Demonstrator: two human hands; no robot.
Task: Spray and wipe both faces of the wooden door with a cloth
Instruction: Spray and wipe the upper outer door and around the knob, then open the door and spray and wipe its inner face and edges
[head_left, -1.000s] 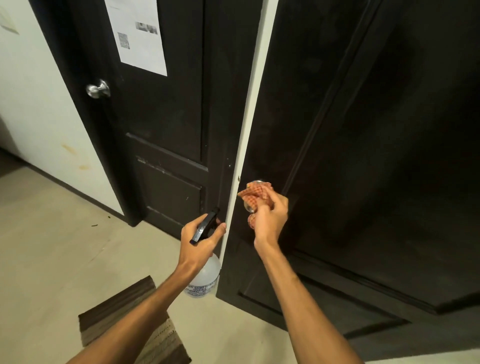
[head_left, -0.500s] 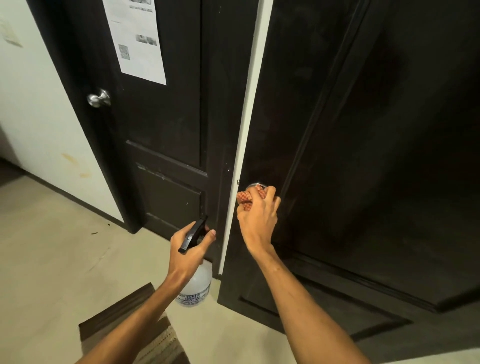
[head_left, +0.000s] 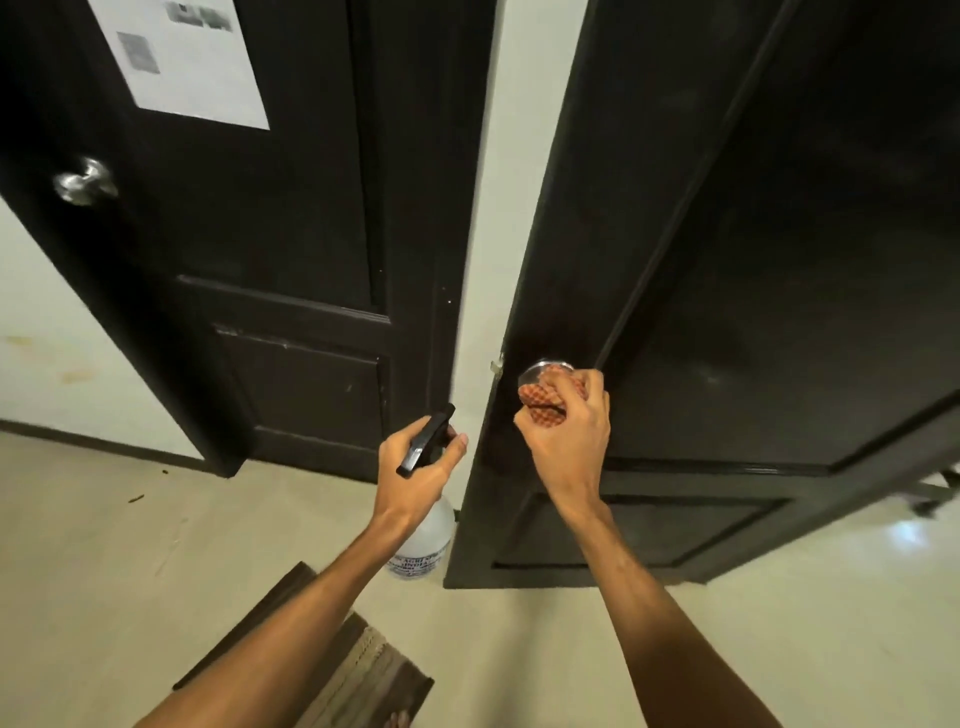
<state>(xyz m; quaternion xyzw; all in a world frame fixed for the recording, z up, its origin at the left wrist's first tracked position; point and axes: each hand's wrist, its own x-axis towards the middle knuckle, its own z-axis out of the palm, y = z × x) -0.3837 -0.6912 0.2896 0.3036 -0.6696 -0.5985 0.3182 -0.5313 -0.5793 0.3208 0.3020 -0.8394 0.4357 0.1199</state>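
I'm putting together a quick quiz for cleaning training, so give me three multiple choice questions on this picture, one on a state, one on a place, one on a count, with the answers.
1. What is the left hand doing?
A. hanging empty
B. making an empty fist
C. gripping the spray bottle

2. Where is the checked cloth?
A. in the right hand, bunched against the open door's knob
B. draped over the spray bottle
C. stuffed in a pocket

3. How many door knobs show?
A. one
B. two
C. three

Answers:
1 C, its fingers curl round the black trigger head.
2 A, the cloth sits between the curled fingers and the knob on the open door.
3 B, the closed door's knob and the one at the cloth.
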